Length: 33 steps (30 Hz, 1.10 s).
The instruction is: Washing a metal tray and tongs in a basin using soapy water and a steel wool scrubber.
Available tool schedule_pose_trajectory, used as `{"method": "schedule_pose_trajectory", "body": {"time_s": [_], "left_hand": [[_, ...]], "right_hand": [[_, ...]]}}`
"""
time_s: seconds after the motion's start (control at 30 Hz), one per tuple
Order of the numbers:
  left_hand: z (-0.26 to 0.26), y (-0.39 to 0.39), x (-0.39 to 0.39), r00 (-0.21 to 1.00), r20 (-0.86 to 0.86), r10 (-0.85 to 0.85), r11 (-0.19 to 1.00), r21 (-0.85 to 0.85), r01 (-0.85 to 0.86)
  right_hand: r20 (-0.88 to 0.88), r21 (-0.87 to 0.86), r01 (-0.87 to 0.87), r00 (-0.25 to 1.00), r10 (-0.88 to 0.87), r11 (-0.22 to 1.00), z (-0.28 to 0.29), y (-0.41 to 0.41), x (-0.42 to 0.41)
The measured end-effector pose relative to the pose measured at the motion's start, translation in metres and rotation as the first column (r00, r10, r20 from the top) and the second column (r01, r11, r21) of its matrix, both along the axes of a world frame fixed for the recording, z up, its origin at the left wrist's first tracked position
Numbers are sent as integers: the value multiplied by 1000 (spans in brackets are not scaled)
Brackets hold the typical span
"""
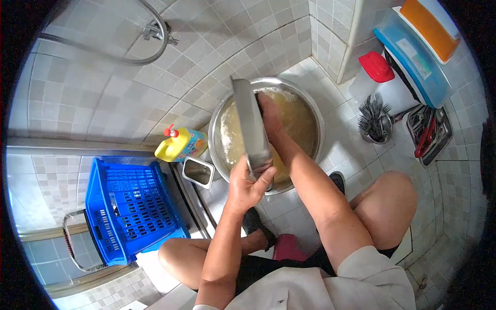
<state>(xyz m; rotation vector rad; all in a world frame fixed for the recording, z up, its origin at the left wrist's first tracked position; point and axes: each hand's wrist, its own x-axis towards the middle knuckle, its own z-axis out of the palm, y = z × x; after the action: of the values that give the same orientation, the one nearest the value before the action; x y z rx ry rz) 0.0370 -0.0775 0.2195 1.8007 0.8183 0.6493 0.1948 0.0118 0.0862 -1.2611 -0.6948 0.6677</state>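
My left hand (pixel 248 186) grips the near end of a stainless steel pan (pixel 252 124), thumb on one side and fingers partly hidden behind it. The pan is tipped up on its side above a large round metal basin (pixel 321 135) of cloudy, yellowish water (pixel 298 128) with foam along its edge. On the pan's right side is my right hand (pixel 270 112), reaching down at its far part. Its fingers are mostly hidden, and something dark shows beside them; whether the hand holds it cannot be told.
Left of the basin are a yellow detergent jug (pixel 182 144), a small metal container (pixel 198 172) and a blue plastic basket (pixel 135 209). Rightward stand a pot of forks (pixel 375 120), a tray of utensils (pixel 429 135) and a red-lidded container (pixel 376 66). A shower hose (pixel 157 50) hangs on the tiled wall.
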Motion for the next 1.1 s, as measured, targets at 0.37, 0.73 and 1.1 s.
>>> {"method": "schedule_pose_trajectory", "body": {"time_s": [0.37, 0.73, 1.1], "left_hand": [[12, 29, -35, 806, 469, 361, 915, -345, -209], [2, 42, -54, 680, 417, 603, 766, -65, -639], [13, 42, -63, 604, 398, 690, 694, -130, -708]], "right_hand": [[-31, -638, 91, 989, -144, 764, -138, -54, 3], [-638, -462, -424, 769, 40, 779, -62, -66, -27], [392, -577, -223, 768, 506, 786, -97, -82, -38]]}}
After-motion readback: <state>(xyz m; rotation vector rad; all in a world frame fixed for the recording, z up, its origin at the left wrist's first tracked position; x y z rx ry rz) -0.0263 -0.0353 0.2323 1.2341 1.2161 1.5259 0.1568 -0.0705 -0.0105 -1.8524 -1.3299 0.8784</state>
